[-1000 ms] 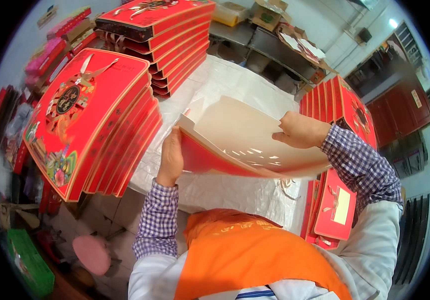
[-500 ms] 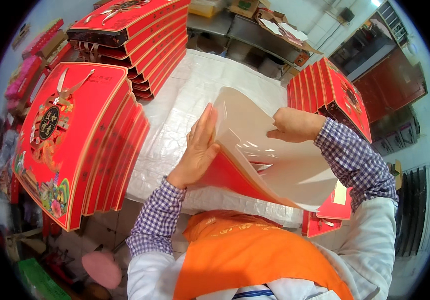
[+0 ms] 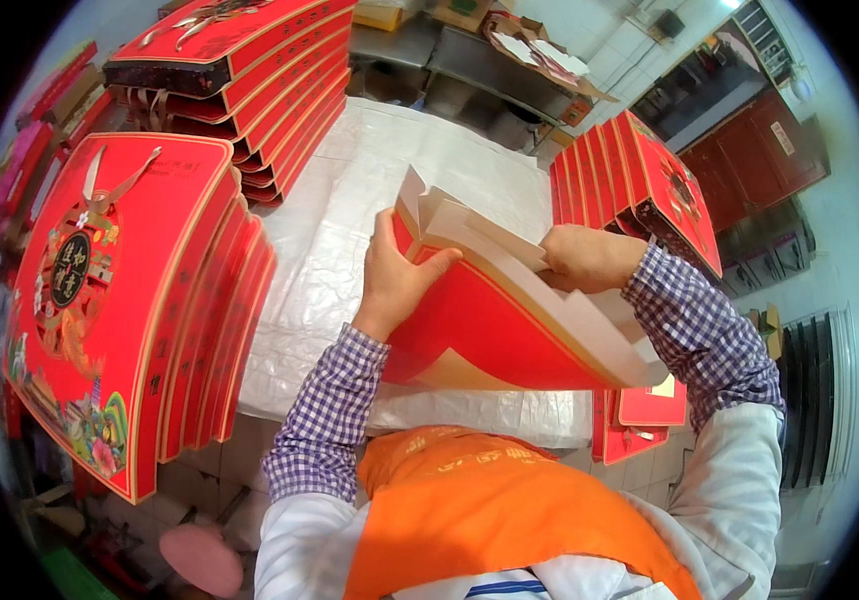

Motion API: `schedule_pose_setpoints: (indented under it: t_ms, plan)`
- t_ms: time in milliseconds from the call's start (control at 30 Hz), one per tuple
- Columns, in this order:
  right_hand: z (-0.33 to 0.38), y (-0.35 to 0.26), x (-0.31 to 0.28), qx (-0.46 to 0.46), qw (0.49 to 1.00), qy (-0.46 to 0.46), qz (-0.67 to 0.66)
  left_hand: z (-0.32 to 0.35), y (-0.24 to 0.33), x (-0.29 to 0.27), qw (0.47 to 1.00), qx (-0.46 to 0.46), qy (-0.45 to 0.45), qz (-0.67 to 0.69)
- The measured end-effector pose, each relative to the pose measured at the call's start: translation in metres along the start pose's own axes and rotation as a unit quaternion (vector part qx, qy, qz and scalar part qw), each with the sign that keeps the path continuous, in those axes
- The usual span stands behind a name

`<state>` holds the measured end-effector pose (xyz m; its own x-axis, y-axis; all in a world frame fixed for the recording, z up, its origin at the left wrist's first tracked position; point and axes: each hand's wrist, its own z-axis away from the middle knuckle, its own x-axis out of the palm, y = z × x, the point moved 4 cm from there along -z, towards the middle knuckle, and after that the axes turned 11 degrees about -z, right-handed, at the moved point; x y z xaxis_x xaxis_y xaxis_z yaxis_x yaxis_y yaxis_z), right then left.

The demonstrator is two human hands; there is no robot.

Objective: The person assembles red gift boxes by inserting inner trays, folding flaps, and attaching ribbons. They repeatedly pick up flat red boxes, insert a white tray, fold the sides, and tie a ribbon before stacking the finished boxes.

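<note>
A: Red cardboard, centre frame: a flat gift box [image 3: 510,320] is clamped in 2 hands, its long axis running upper left to lower right.

B: Grip?

A: Left hand [image 3: 400,275] closed on the upper-left end; right hand [image 3: 590,258] gripping the top flaps. Half a second ago the left palm lay flat.

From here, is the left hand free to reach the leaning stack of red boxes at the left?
Probably not right now: the left hand grips the folded red carton, though nothing blocks the leaning red boxes.
</note>
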<state>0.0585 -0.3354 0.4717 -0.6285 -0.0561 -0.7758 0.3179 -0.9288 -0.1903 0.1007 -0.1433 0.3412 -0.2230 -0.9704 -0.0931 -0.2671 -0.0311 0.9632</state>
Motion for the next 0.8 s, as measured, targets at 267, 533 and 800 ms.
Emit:
schedule_pose_setpoints:
  t_ms: [267,533,800]
  plan:
    - [0.021,0.055,-0.027,0.047,0.990,0.067,-0.113,-0.020,-0.006,0.001,0.983,-0.004,0.129,-0.132]
    - [0.137,0.254,0.025,0.130,0.731,0.505,-0.441,-0.053,-0.060,-0.010,0.960,-0.095,0.163,-0.209]
    - [-0.068,0.282,0.253,0.133,0.673,0.296,-0.665,-0.066,-0.146,-0.035,0.958,-0.168,0.144,-0.183]
